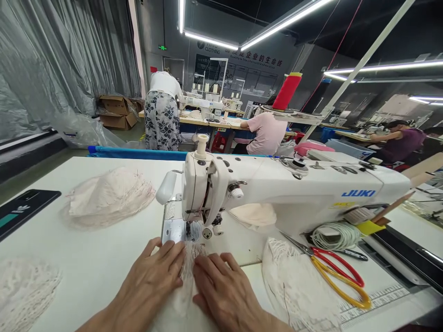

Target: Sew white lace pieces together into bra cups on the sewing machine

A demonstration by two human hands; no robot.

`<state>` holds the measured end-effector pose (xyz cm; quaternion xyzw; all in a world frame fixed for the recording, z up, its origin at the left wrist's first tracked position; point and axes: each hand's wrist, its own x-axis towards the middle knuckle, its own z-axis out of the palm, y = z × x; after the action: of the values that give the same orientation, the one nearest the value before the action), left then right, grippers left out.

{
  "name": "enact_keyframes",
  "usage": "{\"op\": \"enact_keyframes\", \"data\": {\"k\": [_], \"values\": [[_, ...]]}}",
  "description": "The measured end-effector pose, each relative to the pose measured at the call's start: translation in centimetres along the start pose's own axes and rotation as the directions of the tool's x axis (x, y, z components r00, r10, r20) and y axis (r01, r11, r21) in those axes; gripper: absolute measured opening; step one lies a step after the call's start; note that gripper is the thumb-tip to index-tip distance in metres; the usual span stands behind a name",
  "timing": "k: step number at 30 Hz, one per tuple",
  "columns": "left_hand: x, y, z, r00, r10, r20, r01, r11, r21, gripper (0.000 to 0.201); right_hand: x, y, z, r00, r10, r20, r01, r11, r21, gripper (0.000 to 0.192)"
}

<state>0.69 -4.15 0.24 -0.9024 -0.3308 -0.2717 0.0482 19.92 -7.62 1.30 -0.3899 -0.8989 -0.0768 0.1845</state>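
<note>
A strip of white lace fabric [188, 269] runs from the presser foot [188, 229] of a white JUKI sewing machine [259, 180] toward me. My left hand [152, 274] holds its left edge, fingers bent over the lace and thumb near the cloth. On the opposite edge, my right hand [224, 288] grips the lace with curled fingers; its fingertips are partly hidden. Both hands rest on the table just in front of the needle plate [196, 231]. Behind the machine's needle end, a pale fabric piece [254, 214] lies under the arm.
Pale fabric cups [110, 198] are stacked at left, with lace pieces [26, 290] nearer me. Right of my hands lie more lace [297, 281], scissors [341, 276], coiled cord [335, 236] and a ruler [377, 299]. A phone-like dark object [29, 210] sits far left. Other people work beyond.
</note>
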Motion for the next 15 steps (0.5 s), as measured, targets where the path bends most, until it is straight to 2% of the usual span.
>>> {"op": "enact_keyframes", "data": {"k": [5, 9, 12, 15], "values": [[1.2, -1.2, 0.1, 0.998, -0.034, 0.054, 0.029, 0.996, 0.081, 0.013, 0.9, 2.1, 0.5, 0.999, 0.015, -0.051, -0.016, 1.0, -0.005, 0.014], [2.8, -3.1, 0.5, 0.997, -0.03, 0.069, 0.022, 0.993, 0.119, 0.008, 2.6, 4.2, 0.9, 1.0, 0.025, -0.018, -0.025, 1.0, -0.017, 0.02], [3.4, -4.4, 0.7, 0.998, -0.04, 0.054, 0.032, 0.991, 0.132, 0.015, 3.5, 5.3, 0.9, 1.0, -0.006, -0.006, 0.006, 1.0, -0.007, 0.021], [3.1, -4.2, 0.3, 0.998, -0.061, 0.034, 0.058, 0.993, 0.104, 0.018, 3.6, 5.6, 0.3, 0.999, -0.029, -0.038, 0.032, 0.998, 0.057, 0.021]]}}
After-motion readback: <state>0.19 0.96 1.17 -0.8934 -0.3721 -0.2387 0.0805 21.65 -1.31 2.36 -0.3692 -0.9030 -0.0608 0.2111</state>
